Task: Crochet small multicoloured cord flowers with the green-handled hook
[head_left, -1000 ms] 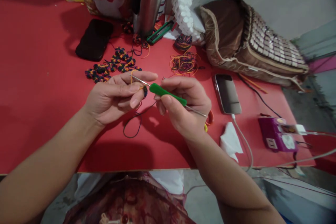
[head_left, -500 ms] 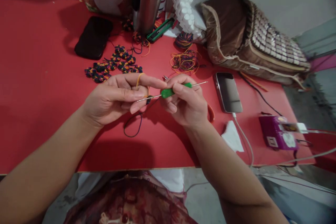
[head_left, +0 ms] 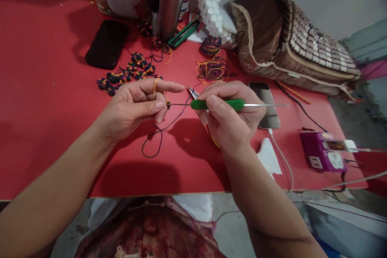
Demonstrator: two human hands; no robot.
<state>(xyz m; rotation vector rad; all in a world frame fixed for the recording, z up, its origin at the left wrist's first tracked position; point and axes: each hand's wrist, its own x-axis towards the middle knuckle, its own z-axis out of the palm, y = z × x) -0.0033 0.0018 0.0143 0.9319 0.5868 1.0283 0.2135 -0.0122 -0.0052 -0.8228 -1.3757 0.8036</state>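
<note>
My right hand (head_left: 230, 117) grips a crochet hook with a green handle (head_left: 217, 104), lying level with its tip pointing left. The tip meets a tiny dark crochet piece (head_left: 168, 105) pinched between the thumb and middle finger of my left hand (head_left: 137, 107). Orange yarn is looped round my outstretched left index finger. A dark strand of yarn (head_left: 155, 142) hangs from the piece and loops on the red table (head_left: 45, 100). Small scissors (head_left: 192, 92) peek out from under my right fingers.
Several finished multicoloured crochet pieces (head_left: 127, 74) lie behind my left hand, beside a black case (head_left: 107, 43). Loose yarn (head_left: 212, 69), a steel flask (head_left: 168, 2), a brown bag (head_left: 287, 46), a charging phone (head_left: 264, 102), a tissue (head_left: 270, 158) and a purple power strip (head_left: 322, 155) stand around.
My right hand has drawn rightward and turned the hook level, so more shaft shows between the hands. The left hand stays in place, pinching the small piece.
</note>
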